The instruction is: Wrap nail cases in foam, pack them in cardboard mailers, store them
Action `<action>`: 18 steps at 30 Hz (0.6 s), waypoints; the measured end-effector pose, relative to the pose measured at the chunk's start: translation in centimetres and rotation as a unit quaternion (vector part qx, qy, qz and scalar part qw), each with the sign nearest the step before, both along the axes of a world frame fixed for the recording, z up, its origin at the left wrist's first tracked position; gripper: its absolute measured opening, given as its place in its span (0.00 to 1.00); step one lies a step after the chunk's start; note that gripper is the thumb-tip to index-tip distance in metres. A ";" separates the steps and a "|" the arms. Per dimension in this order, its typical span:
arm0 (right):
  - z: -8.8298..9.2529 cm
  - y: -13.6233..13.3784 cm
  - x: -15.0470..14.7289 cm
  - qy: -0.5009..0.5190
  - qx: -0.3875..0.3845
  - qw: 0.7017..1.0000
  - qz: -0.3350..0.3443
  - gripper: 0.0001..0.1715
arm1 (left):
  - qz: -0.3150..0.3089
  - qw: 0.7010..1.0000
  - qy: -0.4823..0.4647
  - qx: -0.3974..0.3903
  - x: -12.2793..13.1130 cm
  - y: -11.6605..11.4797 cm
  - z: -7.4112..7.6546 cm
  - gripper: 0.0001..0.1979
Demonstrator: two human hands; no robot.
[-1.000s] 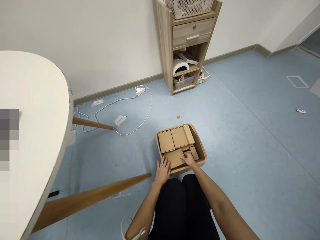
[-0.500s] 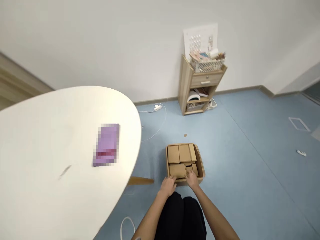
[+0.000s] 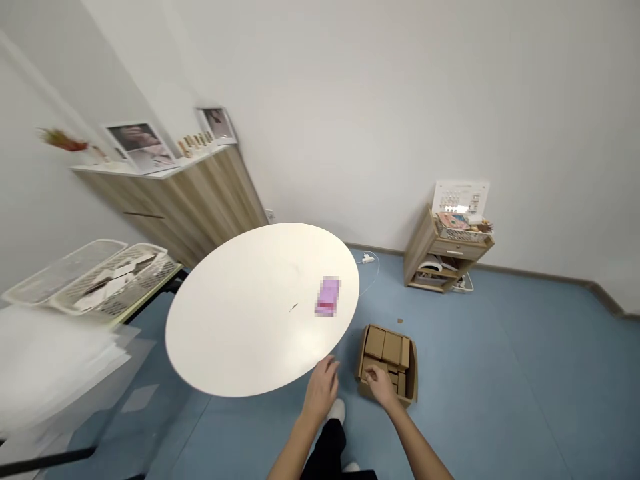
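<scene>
On the blue floor stands an open cardboard box (image 3: 361, 387) packed with several smaller brown boxes (image 3: 393, 348). My left hand (image 3: 321, 387) is in the air near the right edge of the round white table (image 3: 240, 313), its fingers apart and nothing in them. Over the near part of the cardboard box hangs my right hand (image 3: 380, 385), fingers curled in; whatever they might hold is too small to make out. A blurred purple item (image 3: 329, 295) lies on the table's right side.
A small wooden shelf unit (image 3: 420, 247) stands by the wall, a white cable adapter (image 3: 368, 258) on the floor beside it. At the left are a wood-grain cabinet (image 3: 200, 207), a white basket (image 3: 155, 267) and stacked white sheets (image 3: 55, 367).
The view has swung left and widened, bringing in the cabinet and baskets. My left hand has left the box's edge and opened; my right hand has lifted off the small boxes.
</scene>
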State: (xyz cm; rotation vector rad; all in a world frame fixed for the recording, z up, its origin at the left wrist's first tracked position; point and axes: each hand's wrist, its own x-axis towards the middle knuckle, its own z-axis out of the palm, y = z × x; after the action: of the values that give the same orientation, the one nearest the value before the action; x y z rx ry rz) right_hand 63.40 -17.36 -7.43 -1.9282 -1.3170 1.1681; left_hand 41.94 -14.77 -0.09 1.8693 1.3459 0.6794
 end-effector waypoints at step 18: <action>7.8 3.9 -28.2 -0.052 0.107 0.953 0.279 0.20 | -0.005 0.978 0.146 -0.149 -21.8 -5.3 -0.5 0.38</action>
State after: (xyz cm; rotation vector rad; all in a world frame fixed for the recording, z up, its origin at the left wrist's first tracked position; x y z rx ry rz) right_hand 35.21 -13.42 0.34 -1.5206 -2.0407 1.1160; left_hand 20.10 -20.08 -0.59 1.7729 1.5266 0.1845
